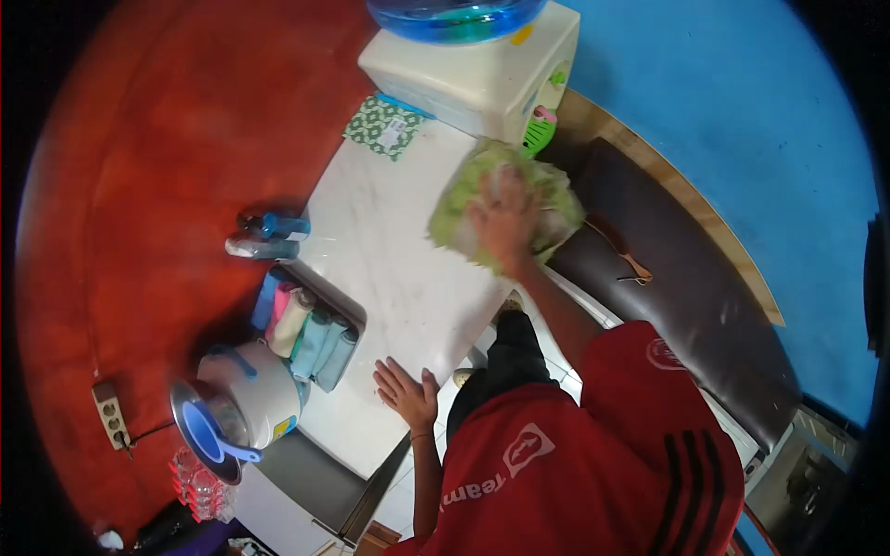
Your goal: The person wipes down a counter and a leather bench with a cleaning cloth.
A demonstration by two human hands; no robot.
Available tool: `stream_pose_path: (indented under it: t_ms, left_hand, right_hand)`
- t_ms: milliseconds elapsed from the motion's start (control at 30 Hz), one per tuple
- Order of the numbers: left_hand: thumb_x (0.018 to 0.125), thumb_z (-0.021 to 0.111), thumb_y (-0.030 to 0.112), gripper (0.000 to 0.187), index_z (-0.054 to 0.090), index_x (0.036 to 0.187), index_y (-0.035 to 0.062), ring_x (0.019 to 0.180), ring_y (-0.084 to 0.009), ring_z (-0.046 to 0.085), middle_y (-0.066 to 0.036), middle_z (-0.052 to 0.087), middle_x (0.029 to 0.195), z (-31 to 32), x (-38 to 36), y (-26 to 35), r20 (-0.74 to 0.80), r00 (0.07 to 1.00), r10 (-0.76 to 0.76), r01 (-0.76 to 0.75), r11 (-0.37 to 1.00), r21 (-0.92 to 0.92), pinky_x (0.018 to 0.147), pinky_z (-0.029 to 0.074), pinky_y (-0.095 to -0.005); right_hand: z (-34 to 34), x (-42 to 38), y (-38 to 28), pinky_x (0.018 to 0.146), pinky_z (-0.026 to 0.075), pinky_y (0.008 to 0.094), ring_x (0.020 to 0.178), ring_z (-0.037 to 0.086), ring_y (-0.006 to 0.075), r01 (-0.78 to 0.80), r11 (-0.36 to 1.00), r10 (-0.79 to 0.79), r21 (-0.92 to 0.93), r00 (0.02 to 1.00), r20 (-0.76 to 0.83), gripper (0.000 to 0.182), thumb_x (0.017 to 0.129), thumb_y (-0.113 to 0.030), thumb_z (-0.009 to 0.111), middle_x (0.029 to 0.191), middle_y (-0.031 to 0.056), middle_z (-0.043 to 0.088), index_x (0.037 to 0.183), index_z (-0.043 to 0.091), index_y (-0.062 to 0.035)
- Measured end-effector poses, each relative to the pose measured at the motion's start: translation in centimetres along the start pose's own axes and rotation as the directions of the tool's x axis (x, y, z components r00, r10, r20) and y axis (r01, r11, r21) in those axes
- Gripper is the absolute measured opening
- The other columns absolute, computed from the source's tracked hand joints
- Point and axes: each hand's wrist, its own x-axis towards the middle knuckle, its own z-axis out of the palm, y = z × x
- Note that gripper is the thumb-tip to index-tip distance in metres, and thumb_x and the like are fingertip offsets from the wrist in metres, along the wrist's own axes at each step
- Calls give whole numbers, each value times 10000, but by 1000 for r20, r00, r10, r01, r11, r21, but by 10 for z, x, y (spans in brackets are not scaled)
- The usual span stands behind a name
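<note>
From far off, I use the cream, box-shaped water dispenser (pixel 431 69) as my mark. The pale green, crumpled cloth (pixel 454 208) lies on the white, stone-look counter (pixel 399 269), just beside the dispenser, on the side near my body. It is all bunched up, with no clear long way. My right hand (pixel 507 218) is the near one: the cloth is right under it. That hand is blurry, but its fingers look apart and its palm seems to press down flat. My left hand (pixel 408 394) is well apart from the dispenser, palm down on the counter, fingers a bit spread, holding nothing. On my red shirt (pixel 593 473) I read "Team" in white. Beside the dispenser, a green-and-white patterned packet (pixel 369 130) has a white label too small to read.
</note>
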Motion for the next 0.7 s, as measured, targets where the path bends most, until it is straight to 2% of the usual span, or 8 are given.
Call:
stream_pose_path:
  t_ms: [67, 133, 233, 333, 400, 467, 533, 700]
  left_hand:
    - [924, 461, 493, 804, 168, 1497, 13, 1440, -416, 71, -224, 108, 1563, 3, 2, -2, 29, 999, -13, 13, 1000, 3, 1114, 82, -581]
    - [915, 459, 511, 823, 160, 1497, 11, 1438, -417, 72, -224, 113, 1561, 0, 1, -7, 54, 998, -33, 32, 999, 19, 1115, 77, -581]
    - [899, 532, 462, 810, 187, 1489, 27, 1436, -390, 94, -216, 98, 1561, -2, 12, -5, 61, 997, -46, 51, 994, -94, 1124, 63, -541]
    - [837, 676, 287, 776, 277, 1441, 8, 1413, -385, 187, -267, 167, 1519, 5, 33, 18, -201, 979, -29, -80, 855, -513, 1133, 166, -468]
    - [787, 719, 278, 772, 350, 1418, 31, 1365, -394, 282, -249, 289, 1473, 22, 61, 63, -187, 964, 187, -226, 950, -214, 1113, 243, -481]
    - [844, 669, 262, 680, 370, 1432, 98, 1401, -398, 226, -216, 252, 1516, -18, 95, 148, -54, 921, 386, -382, 864, -330, 1123, 222, -504]
    - [883, 602, 362, 640, 376, 1441, 142, 1405, -398, 219, -183, 245, 1532, -5, 123, 177, -51, 867, 496, -498, 857, -131, 1103, 221, -564]
    - [936, 464, 475, 631, 356, 1454, 133, 1401, -425, 201, -186, 220, 1541, 18, 219, 106, -226, 970, 87, -68, 994, 90, 1064, 209, -623]
  right_hand:
    - [19, -28, -36, 1076, 208, 630, 1346, 349, 303, 169, 985, -172, 42, 983, 67, 571, 879, -443, 543, 1450, 134, 392, 1387, 464, -196]
    - [6, -51, -55, 1077, 217, 615, 1309, 406, 304, 350, 845, -385, 404, 923, 5, 528, 852, -354, 602, 1385, 136, 468, 1344, 520, -178]
    - [-26, -39, -33, 1055, 247, 600, 1239, 489, 296, 421, 724, -381, 547, 904, -193, 489, 802, -232, 660, 1291, 146, 548, 1273, 574, -137]
    - [-47, -15, 48, 1018, 338, 516, 1200, 513, 344, 267, 803, -169, 533, 959, -226, 438, 813, -175, 657, 1264, 182, 560, 1226, 576, -54]
    - [-56, -4, 93, 999, 392, 457, 1194, 510, 384, 144, 819, -70, 555, 986, -153, 413, 843, -161, 642, 1278, 208, 550, 1217, 565, -3]
    - [-58, -4, 116, 1029, 373, 447, 1245, 474, 368, 68, 871, 16, 486, 986, -166, 352, 911, -148, 575, 1333, 199, 514, 1235, 561, -11]
    - [-54, -10, 140, 1031, 373, 460, 1264, 452, 372, -105, 906, 170, 411, 978, -124, 366, 907, -154, 577, 1349, 206, 494, 1251, 553, -33]
    - [19, -83, 283, 1042, 366, 498, 1342, 346, 398, -582, 813, 576, -10, 802, 159, 527, 935, -230, 523, 1480, 202, 328, 1430, 389, -109]
